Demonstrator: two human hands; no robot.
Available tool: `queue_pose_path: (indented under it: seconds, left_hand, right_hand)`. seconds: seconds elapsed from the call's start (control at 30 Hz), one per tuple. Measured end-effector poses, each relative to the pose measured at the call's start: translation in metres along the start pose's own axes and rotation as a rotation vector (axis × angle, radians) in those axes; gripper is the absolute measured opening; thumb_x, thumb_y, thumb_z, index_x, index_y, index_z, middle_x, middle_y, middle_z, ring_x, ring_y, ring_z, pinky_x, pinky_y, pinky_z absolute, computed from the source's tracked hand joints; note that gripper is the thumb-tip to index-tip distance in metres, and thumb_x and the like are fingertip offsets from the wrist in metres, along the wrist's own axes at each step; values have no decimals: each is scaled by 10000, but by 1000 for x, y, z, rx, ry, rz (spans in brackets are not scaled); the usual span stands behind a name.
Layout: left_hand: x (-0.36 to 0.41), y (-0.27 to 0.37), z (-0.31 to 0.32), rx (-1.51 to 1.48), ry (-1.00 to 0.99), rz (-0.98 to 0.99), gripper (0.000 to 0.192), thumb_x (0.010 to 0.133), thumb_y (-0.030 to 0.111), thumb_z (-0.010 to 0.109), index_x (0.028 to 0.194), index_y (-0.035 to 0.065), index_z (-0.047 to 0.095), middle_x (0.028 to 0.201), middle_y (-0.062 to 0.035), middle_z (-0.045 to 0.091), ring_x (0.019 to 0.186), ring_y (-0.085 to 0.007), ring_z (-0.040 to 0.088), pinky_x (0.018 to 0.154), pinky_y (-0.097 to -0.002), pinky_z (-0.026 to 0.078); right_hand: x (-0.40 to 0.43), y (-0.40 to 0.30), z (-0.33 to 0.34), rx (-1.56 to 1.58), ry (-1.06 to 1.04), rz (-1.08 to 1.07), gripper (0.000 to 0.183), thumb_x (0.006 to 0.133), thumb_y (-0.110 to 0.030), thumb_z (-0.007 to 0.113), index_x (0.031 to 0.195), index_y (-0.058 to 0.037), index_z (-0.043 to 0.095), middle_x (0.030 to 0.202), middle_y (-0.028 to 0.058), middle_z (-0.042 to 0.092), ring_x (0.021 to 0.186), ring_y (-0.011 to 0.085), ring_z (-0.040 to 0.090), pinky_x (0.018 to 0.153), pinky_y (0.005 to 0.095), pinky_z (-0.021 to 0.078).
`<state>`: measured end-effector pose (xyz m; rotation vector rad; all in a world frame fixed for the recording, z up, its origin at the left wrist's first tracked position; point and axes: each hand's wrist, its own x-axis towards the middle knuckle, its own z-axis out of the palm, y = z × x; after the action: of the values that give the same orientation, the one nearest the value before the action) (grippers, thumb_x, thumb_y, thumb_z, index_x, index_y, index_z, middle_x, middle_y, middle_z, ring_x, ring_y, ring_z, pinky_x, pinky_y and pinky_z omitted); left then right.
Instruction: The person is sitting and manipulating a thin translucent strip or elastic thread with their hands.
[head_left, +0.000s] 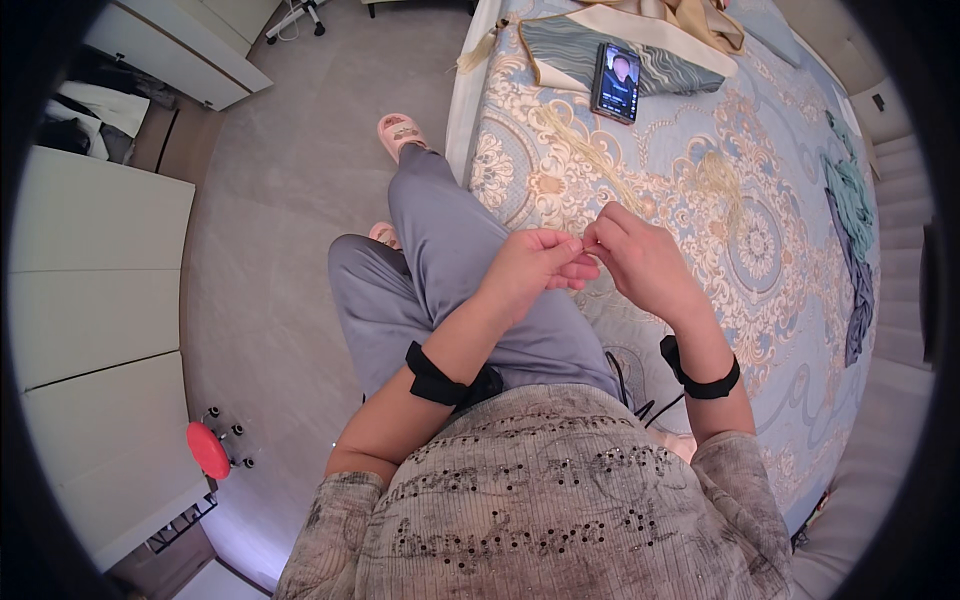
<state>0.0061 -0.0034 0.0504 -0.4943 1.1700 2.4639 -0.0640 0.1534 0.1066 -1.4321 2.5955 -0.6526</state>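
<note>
My left hand (536, 264) and my right hand (639, 256) meet fingertip to fingertip above my lap, at the edge of the bed. Thumb and forefinger are pinched together on each. Between them is a tiny pale strand (589, 250), mostly hidden by the fingers and too small to make out well. Beyond my hands, a bundle of cream-coloured threads (585, 150) lies stretched out on the patterned bedspread (780, 300). A second, looser bundle of pale threads (720, 184) lies to the right of it.
A lit smartphone (616, 82) rests on a green-and-cream fabric piece (562, 56) with a tassel (480, 51) at its corner. Crumpled teal cloth (851, 202) lies along the bed's right side. Black cable (664, 411) runs beside my hip. A red wheeled stool (208, 450) stands near white cabinets (97, 217).
</note>
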Motion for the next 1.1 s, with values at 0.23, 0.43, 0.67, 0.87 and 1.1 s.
queue_pose_path:
  seconds: [0.23,0.43,0.67,0.87,1.1]
  left_hand:
    - [2,-4,-8,89,-18,87,157,884,124,546,926,-8,620,723,-25,597,633,-92,548,621,-210,457]
    - [0,-1,-4,162,-31,101,179,880,126,555,959,-18,623,708,-11,586,648,-73,538,606,-198,428]
    - [0,-2,-6,-18,38,95,179,889,135,548,933,-24,617,696,-12,570,673,-97,561,666,-220,471]
    - [2,-5,-8,-51,15,91,151,890,120,541,873,-13,612,711,-24,576,681,-108,567,670,-221,473]
    - [-1,-2,-10,39,-36,81,148,879,108,552,904,-23,617,710,-29,578,673,-114,570,661,-221,472]
  right_hand:
    - [5,-3,-3,-18,-18,0,116,754,-83,600,837,-79,518,810,60,493,714,252,576,544,356,456]
    - [6,-2,9,57,131,83,113,770,-73,605,862,-75,539,828,59,517,703,256,572,561,352,463]
    - [-3,2,25,532,298,215,78,834,-39,571,892,-24,620,784,40,505,592,106,475,520,221,379]
    - [-1,2,35,731,235,296,66,830,-44,592,876,-8,622,787,13,496,600,48,436,525,182,354]
    - [5,8,37,813,176,270,110,858,-94,575,890,1,618,794,18,518,663,61,461,581,196,385]
